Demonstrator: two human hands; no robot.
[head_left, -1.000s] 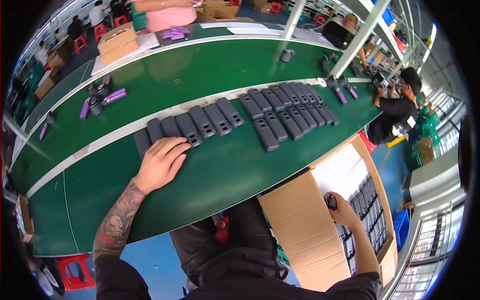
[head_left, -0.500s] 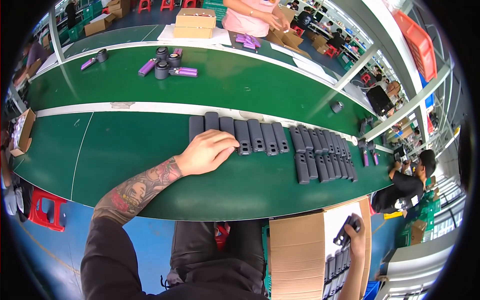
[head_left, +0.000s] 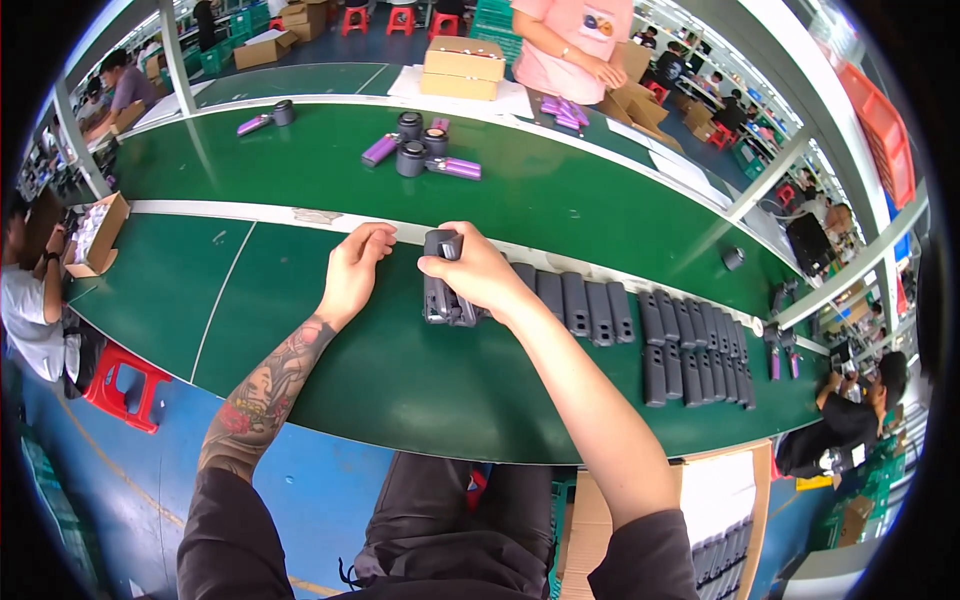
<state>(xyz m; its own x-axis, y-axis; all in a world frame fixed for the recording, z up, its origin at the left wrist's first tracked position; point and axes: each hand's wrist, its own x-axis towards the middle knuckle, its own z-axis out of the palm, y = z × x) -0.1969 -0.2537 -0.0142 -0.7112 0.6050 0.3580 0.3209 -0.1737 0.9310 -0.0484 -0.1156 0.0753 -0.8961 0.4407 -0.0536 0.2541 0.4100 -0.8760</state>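
Casing (head_left: 436,292), dark grey and elongated, sits in the right hand (head_left: 483,268), over the green table (head_left: 400,405) just right of the left hand (head_left: 350,280). Its long axis runs roughly away from the person: one end points to the white strip (head_left: 270,212) beyond the hands, the other back toward the person's body. The right hand reaches over it from the right and is closed on it, thumb across the upper part; the palm and fingers hide much, so whether a second piece is held with it cannot be told. Whether it touches the table is also unclear.

The two hands are apart, with bare table between them. The left hand is raised with its fingers curled inward; whether they are pressed together cannot be told.

Just right of the right hand stands a row of similar casings (head_left: 575,303), side by side, their long axes also running away from the person. Farther right lies a two-row block of casings (head_left: 690,378), aligned much the same way. Nearer the person, below that block, is an open carton (head_left: 590,515). Beyond both hands lies a cluster of purple-handled devices (head_left: 411,158).
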